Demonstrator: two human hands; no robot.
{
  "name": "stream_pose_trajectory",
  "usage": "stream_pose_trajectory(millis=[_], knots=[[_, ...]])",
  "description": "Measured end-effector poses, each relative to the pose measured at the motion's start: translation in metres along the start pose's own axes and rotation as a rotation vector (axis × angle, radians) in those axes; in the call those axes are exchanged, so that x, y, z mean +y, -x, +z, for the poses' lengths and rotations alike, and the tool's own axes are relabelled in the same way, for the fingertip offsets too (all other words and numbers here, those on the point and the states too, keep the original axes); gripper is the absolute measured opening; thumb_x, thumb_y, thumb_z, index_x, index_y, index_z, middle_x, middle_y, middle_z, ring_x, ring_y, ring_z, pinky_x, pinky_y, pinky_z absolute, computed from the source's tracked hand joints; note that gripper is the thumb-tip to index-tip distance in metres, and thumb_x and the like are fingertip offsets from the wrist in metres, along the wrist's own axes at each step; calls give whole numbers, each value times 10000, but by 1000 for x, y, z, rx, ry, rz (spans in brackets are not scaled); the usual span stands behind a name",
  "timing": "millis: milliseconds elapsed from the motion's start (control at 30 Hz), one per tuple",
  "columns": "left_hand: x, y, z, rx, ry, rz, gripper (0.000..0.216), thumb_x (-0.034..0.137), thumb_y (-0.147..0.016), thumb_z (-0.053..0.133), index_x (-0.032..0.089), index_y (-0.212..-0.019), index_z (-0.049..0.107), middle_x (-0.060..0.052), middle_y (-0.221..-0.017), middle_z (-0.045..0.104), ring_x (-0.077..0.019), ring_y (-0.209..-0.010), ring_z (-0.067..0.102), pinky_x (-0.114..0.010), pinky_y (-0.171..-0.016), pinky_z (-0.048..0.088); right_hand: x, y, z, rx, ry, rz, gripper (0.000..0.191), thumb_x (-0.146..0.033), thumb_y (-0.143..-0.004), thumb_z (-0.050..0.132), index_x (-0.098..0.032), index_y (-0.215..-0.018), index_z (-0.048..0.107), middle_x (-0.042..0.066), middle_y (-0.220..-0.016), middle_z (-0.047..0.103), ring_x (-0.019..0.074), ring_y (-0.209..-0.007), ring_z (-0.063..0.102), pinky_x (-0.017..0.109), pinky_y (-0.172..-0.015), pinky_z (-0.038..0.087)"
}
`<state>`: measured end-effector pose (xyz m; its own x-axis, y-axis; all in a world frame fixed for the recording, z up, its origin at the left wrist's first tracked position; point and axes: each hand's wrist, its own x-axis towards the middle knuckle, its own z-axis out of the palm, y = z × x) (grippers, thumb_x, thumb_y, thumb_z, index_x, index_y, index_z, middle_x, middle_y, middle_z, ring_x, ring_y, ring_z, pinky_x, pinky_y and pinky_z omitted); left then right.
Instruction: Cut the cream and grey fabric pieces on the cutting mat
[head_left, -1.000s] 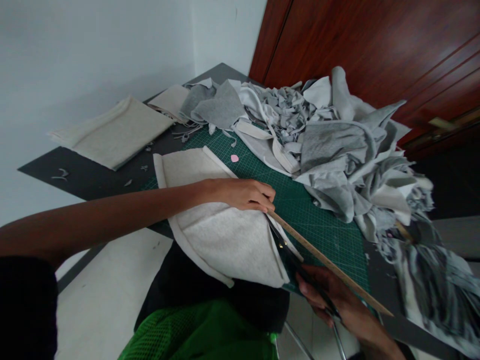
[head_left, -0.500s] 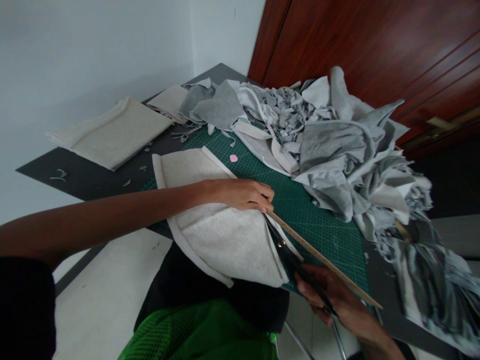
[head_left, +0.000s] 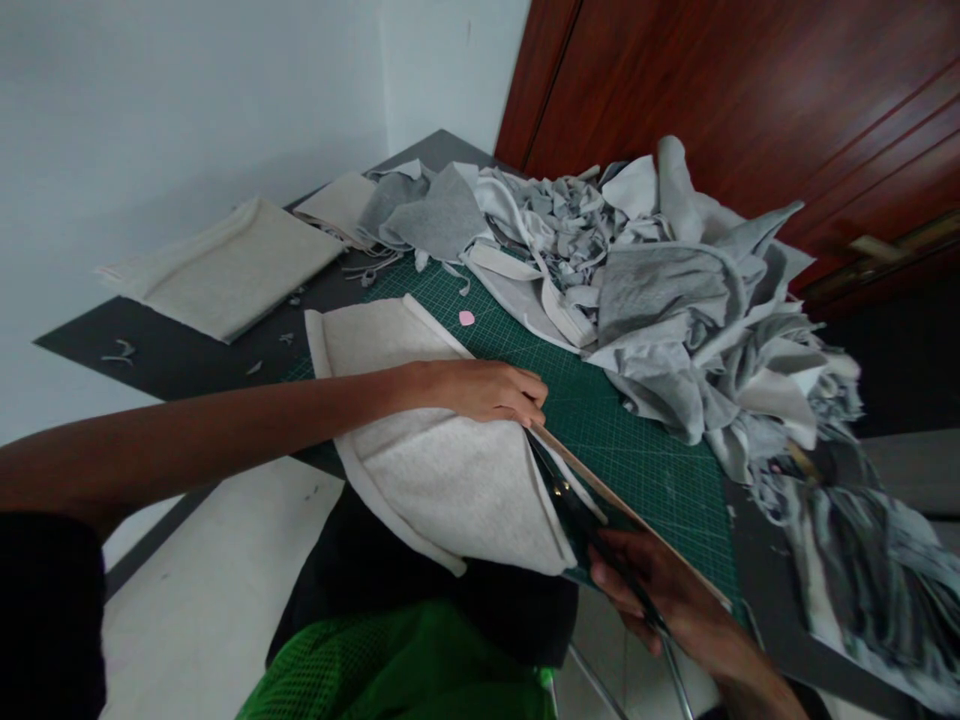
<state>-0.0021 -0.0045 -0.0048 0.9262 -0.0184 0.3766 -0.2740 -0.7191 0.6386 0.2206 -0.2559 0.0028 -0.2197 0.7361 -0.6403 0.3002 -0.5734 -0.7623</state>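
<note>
In the head view, the right hand [head_left: 679, 590] grips black scissors [head_left: 577, 515] in the pale cloth [head_left: 450, 480] on the green mat [head_left: 660, 450], slit up to the blades, the stretch ahead covered by the left hand [head_left: 491, 390], whose curled fingers perhaps grasp the tan stick [head_left: 581, 470].

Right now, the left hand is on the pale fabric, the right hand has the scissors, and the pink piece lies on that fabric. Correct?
Not quite: the head view shows the pink piece lying on the green cutting mat, beyond the pale fabric, not on it. The rest stands: left hand on that fabric, scissors in the right hand.
</note>
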Motion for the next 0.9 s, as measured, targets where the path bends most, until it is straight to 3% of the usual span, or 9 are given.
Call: stream_pose_trajectory(millis=[267,500,900], knots=[[-1,1,-1,-48,-82,4,238,133,-959,491,201,-982,719,-84,-929,638,-159,-894,607,-238,-808,460,-1,-1,-1,3,27,4,482,-622,-773,693,-187,-774,487,-107,-566,357,16,-362,324,165,-346,258],[-9,3,-3,38,-15,20,269,186,-978,481,166,-1109,714,-127,-963,663,-169,-892,622,-265,-797,474,-4,3,-5,-12,-13,-30,497,-674,-813,603,-202,-767,454,-92,-588,365,29,-402,318,174,-372,275],[-5,1,-5,31,50,22,245,168,-955,522,183,-1066,739,-123,-943,675,-164,-861,635,-259,-770,472,-5,3,-3,-18,-9,-14,508,-687,-812,594,-200,-776,457,-93,-602,340,30,-424,292,182,-385,265]])
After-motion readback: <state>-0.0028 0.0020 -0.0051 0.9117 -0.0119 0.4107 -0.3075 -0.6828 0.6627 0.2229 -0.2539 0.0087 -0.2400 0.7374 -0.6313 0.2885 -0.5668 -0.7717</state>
